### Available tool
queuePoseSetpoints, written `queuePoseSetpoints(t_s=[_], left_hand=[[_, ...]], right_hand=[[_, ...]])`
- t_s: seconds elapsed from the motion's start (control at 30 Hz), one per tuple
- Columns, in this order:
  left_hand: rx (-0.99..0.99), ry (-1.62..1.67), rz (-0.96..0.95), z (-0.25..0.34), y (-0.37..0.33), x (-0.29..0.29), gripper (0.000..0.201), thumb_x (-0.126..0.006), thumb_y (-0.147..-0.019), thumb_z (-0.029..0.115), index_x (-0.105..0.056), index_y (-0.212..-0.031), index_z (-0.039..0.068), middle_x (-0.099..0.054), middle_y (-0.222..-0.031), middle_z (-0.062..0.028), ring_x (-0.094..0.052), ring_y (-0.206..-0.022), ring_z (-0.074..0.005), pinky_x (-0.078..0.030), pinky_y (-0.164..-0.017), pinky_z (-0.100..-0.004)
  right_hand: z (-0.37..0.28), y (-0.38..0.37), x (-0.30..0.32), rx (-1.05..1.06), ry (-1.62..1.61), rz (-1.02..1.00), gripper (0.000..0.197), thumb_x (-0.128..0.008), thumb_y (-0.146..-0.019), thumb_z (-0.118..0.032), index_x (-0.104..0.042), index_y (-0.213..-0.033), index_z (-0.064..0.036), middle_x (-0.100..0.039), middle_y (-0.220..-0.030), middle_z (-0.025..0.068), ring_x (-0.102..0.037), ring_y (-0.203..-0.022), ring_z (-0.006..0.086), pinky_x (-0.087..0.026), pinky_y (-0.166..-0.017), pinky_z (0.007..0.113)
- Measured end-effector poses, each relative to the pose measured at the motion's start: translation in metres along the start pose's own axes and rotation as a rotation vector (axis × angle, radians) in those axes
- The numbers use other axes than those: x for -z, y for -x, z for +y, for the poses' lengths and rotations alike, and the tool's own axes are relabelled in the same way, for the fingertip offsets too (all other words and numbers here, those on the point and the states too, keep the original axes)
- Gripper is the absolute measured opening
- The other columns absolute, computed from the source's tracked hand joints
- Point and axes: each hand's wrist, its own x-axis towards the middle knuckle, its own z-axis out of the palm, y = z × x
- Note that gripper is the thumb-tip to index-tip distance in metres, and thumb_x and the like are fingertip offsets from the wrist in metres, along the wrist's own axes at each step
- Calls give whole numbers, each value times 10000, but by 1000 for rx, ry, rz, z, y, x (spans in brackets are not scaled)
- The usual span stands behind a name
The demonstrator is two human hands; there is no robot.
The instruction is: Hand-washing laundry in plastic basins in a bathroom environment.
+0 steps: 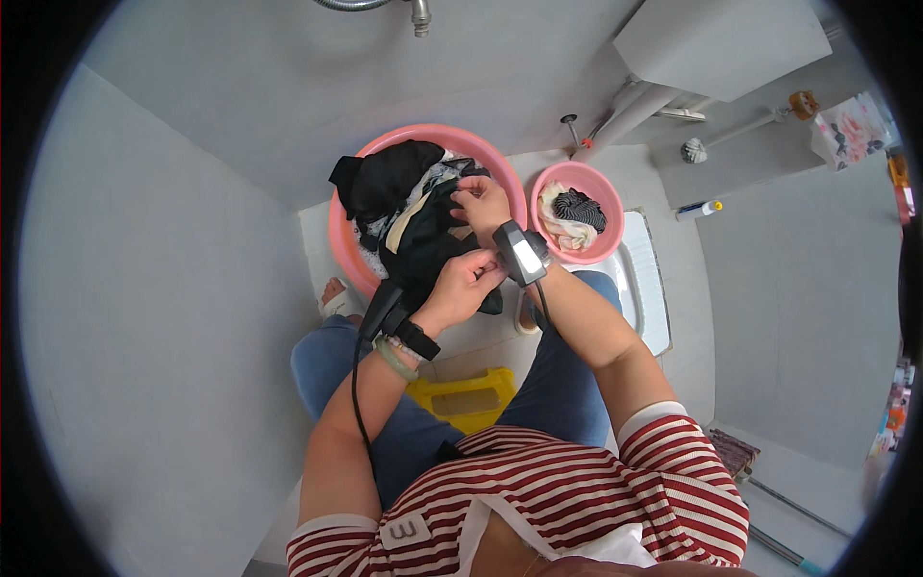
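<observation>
The right hand (481, 204), fingers curled, is at the dark garment (421, 246), draped over the near rim of the pink basin (426, 132); the left hand (462, 288), nearer, is half-closed. I cannot tell either grip. Handling cloth seems underway; the next move calls for a secure hold.

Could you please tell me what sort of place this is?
Probably a bathroom: what looks like a squat toilet in the tiled floor, a tap, and a large pink basin of clothes.
</observation>
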Motion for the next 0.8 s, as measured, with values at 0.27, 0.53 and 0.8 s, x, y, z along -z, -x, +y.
queuePoseSetpoints(t_s=[0.27,0.53,0.8], left_hand=[[13,198,301,29,-6,30,168,-609,-803,57,-584,-964,17,-537,-697,37,-483,-681,-26,-393,-614,-171],[-234,-751,599,22,-19,65,155,-601,-761,57,-584,-914,33,-513,-686,-104,-520,-582,-249,-419,-542,-330],[-190,-628,412,7,-21,75,81,-578,-786,89,-592,-842,33,-584,-721,-119,-592,-642,-278,-460,-560,-350]], right_hand=[[6,11,20,285,111,-656,231,-599,-811,-168,-573,-961,7,-599,-855,35,-540,-786,78,-445,-712,239],[7,32,14,213,32,-928,305,-564,-796,-94,-545,-1092,-25,-593,-928,52,-520,-851,94,-416,-777,240],[18,15,17,222,89,-661,250,-564,-731,-54,-589,-974,-3,-602,-747,61,-536,-710,93,-443,-672,242]])
